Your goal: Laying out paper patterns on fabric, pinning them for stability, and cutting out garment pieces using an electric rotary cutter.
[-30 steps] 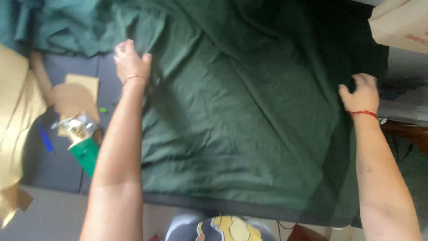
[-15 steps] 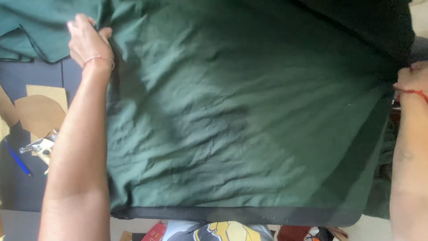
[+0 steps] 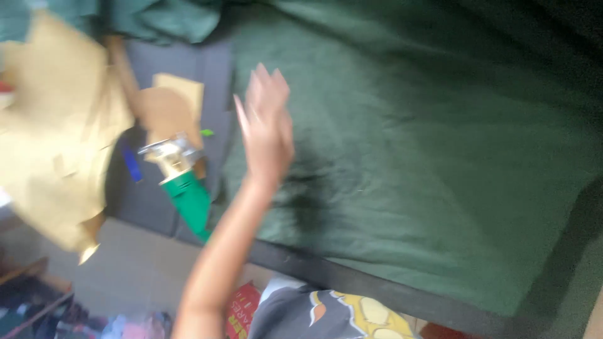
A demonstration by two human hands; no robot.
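Observation:
A large dark green cloth (image 3: 427,163) lies spread over the dark table (image 3: 377,292). My left hand (image 3: 267,129) hovers above the cloth's left edge, blurred, with fingers spread and nothing in it. My right hand is out of the frame. A green-handled tool with a metal head (image 3: 179,172) lies on the table just left of my left hand.
Tan paper pattern pieces (image 3: 56,132) cover the table's left side, with a brown cut-out (image 3: 166,107) and a blue pen (image 3: 130,164) beside them. More green cloth (image 3: 157,19) is bunched at the top left. The floor shows below the table edge.
The view has swung left and blurred. My left hand has lifted off the cloth and moved down toward its left edge. My right hand has left the frame.

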